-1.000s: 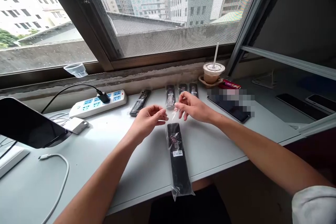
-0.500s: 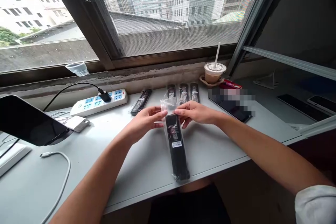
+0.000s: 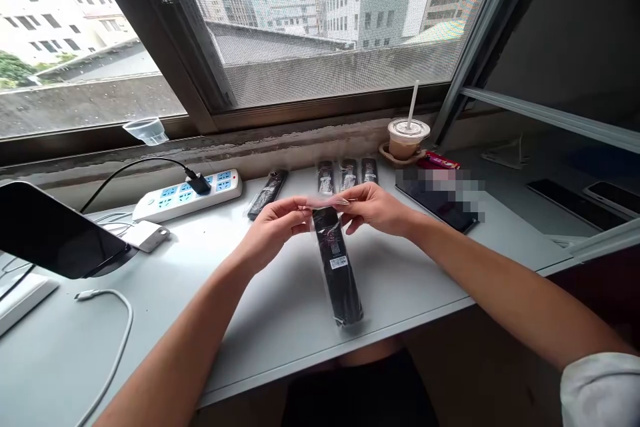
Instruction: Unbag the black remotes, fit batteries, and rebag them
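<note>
A long black remote in a clear plastic bag (image 3: 338, 267) hangs over the grey desk (image 3: 240, 320), its lower end near the front edge. My left hand (image 3: 277, 227) pinches the bag's top flap on the left side. My right hand (image 3: 373, 208) pinches the same flap on the right side, and the flap is stretched flat between them. Three more bagged black remotes (image 3: 347, 173) lie side by side behind my hands. A fourth bagged remote (image 3: 267, 193) lies at an angle further left.
A white power strip (image 3: 187, 195) with a black plug sits at the back left. A dark tablet (image 3: 50, 233) and a white cable (image 3: 117, 340) are on the left. An iced drink with a straw (image 3: 406, 137) and a phone (image 3: 437, 203) stand at the right.
The bagged remote was lifted off the desk and drawn toward the window. The upright bag flap has been pulled down flat between my two hands.
</note>
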Motion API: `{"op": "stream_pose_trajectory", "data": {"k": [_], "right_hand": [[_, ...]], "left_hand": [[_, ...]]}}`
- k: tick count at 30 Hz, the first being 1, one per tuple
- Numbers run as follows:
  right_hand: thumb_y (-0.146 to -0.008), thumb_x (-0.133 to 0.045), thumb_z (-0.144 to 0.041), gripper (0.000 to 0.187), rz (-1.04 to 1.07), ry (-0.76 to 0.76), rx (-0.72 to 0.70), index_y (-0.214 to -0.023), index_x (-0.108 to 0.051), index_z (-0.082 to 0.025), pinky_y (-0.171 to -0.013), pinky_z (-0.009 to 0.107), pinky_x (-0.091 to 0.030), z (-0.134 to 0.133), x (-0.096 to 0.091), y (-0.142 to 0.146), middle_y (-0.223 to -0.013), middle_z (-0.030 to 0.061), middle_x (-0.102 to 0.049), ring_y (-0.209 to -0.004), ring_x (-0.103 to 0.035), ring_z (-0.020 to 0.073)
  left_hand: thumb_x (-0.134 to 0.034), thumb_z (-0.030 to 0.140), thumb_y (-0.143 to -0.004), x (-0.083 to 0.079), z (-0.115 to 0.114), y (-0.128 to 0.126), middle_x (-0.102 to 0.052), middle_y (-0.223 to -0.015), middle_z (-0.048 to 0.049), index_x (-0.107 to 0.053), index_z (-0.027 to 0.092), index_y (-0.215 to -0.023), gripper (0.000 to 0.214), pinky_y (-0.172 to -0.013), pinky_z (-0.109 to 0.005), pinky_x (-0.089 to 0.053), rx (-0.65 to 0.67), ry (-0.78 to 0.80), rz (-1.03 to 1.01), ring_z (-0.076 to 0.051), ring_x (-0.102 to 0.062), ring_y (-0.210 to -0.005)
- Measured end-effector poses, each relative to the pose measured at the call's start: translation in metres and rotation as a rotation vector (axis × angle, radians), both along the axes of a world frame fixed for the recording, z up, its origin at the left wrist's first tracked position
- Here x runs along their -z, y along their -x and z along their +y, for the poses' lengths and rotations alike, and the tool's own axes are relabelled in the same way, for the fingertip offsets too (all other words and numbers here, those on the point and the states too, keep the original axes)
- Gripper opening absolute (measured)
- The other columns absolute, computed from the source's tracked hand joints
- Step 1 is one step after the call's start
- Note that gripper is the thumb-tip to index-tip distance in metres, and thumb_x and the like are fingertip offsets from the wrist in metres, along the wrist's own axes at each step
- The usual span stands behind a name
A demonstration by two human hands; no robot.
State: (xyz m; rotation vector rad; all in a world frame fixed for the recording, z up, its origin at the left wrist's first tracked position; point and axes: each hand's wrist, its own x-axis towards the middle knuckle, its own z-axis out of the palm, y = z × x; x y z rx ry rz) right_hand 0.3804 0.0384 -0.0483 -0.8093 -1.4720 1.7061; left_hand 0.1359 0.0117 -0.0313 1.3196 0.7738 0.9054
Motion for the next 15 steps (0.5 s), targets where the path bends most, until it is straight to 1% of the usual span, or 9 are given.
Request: {"op": "stream_pose_trajectory", "data": {"k": [2, 4, 7, 9, 11, 13, 15], "right_hand": [[-0.077, -0.088, -0.037, 0.028, 0.018, 0.008, 0.023, -0.100, -0.088, -0.021, -0.059, 0.024, -0.064, 0.000, 0.001, 0.000, -0.091, 0.0065, -0.080, -0.076, -0.077, 0.0176], [-0.075, -0.085, -0.032, 0.020, 0.029, 0.002, 0.048, -0.091, -0.088, -0.019, -0.059, 0.026, -0.064, 0.001, 0.002, 0.000, -0.086, 0.0057, -0.079, -0.072, -0.073, 0.0160], [-0.075, -0.077, -0.025, 0.013, 0.029, -0.027, 0.077, -0.082, -0.086, -0.017, -0.062, 0.028, -0.066, 0.002, 0.002, -0.001, -0.078, 0.0036, -0.074, -0.067, -0.066, 0.0128], [-0.076, -0.073, -0.023, 0.016, 0.031, -0.047, 0.079, -0.084, -0.086, -0.017, -0.065, 0.030, -0.066, 0.002, 0.001, -0.002, -0.077, 0.0041, -0.073, -0.070, -0.066, 0.0141], [-0.077, -0.071, -0.024, 0.020, 0.042, -0.059, 0.068, -0.087, -0.087, -0.017, -0.066, 0.030, -0.066, 0.003, 0.000, -0.004, -0.082, 0.0062, -0.074, -0.077, -0.067, 0.0168], [-0.077, -0.071, -0.025, 0.022, 0.057, -0.060, 0.065, -0.089, -0.087, -0.016, -0.068, 0.031, -0.066, 0.003, -0.001, -0.005, -0.089, 0.0080, -0.076, -0.083, -0.068, 0.0188], [-0.077, -0.071, -0.025, 0.022, 0.062, -0.058, 0.074, -0.089, -0.087, -0.016, -0.071, 0.031, -0.066, 0.003, -0.001, -0.005, -0.093, 0.0087, -0.076, -0.085, -0.069, 0.0193]], "left_hand": [[-0.072, 0.032, -0.093, 0.002, 0.001, 0.001, -0.073, -0.108, -0.0079, -0.085, 0.026, -0.110, 0.022, -0.100, -0.042, -0.055, -0.023, -0.064, 0.025, -0.023, -0.067, -0.101], [-0.070, 0.028, -0.092, 0.004, 0.003, 0.003, -0.067, -0.102, -0.0067, -0.087, 0.026, -0.104, 0.021, -0.097, -0.038, -0.057, -0.043, -0.153, 0.081, -0.020, -0.065, -0.096], [-0.065, 0.025, -0.091, 0.005, 0.004, 0.003, -0.057, -0.103, -0.0062, -0.088, 0.023, -0.096, 0.023, -0.095, -0.034, -0.057, -0.034, -0.218, 0.134, -0.018, -0.062, -0.096], [-0.064, 0.030, -0.092, 0.004, 0.002, 0.001, -0.054, -0.111, -0.0073, -0.086, 0.021, -0.094, 0.024, -0.094, -0.033, -0.057, -0.047, -0.214, 0.127, -0.020, -0.061, -0.103], [-0.067, 0.038, -0.095, 0.002, -0.001, -0.003, -0.055, -0.116, -0.0076, -0.083, 0.020, -0.093, 0.024, -0.092, -0.032, -0.057, -0.079, -0.190, 0.148, -0.021, -0.062, -0.107], [-0.073, 0.044, -0.094, 0.002, -0.005, -0.009, -0.062, -0.109, -0.0062, -0.075, 0.019, -0.094, 0.025, -0.087, -0.032, -0.057, -0.063, -0.133, 0.174, -0.019, -0.064, -0.099], [-0.077, 0.046, -0.092, 0.002, -0.008, -0.013, -0.068, -0.093, -0.0028, -0.066, 0.020, -0.097, 0.029, -0.084, -0.032, -0.055, -0.018, -0.071, 0.180, -0.017, -0.065, -0.085]]}}
